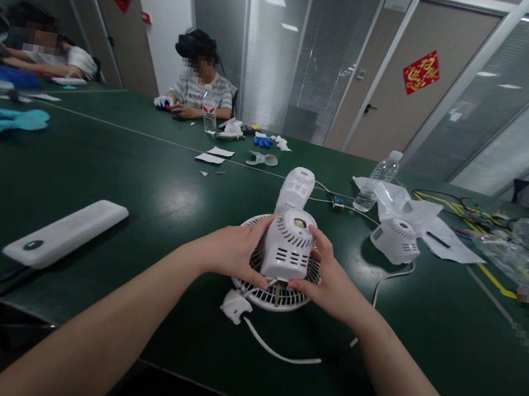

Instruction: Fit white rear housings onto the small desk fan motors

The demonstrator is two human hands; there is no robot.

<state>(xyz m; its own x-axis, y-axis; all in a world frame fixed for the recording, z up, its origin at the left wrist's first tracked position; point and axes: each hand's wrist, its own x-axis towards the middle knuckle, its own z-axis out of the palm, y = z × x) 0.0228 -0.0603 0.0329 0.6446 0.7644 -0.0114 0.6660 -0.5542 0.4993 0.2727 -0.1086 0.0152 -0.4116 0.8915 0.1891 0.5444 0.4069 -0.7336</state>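
Both my hands grip a white vented fan motor housing (288, 246) from its two sides. My left hand (234, 252) has its thumb at the lower left edge and its fingers along the left side. My right hand (327, 273) mirrors it on the right, thumb near the bottom edge. Beneath lies a round white fan grille (277, 303), partly covered by the housing and hands. Just behind stands another white slotted part (298, 187). A small white part (235, 306) with a white cable (278, 356) lies in front of the grille.
Right of my hands are a second vented housing (397, 240), a water bottle (379, 180) and white plastic sheeting (395, 203). A white power bank-like device (68, 233) lies at left, blue fan blades (11, 117) farther left. A person (205, 83) sits across the green table (171, 176).
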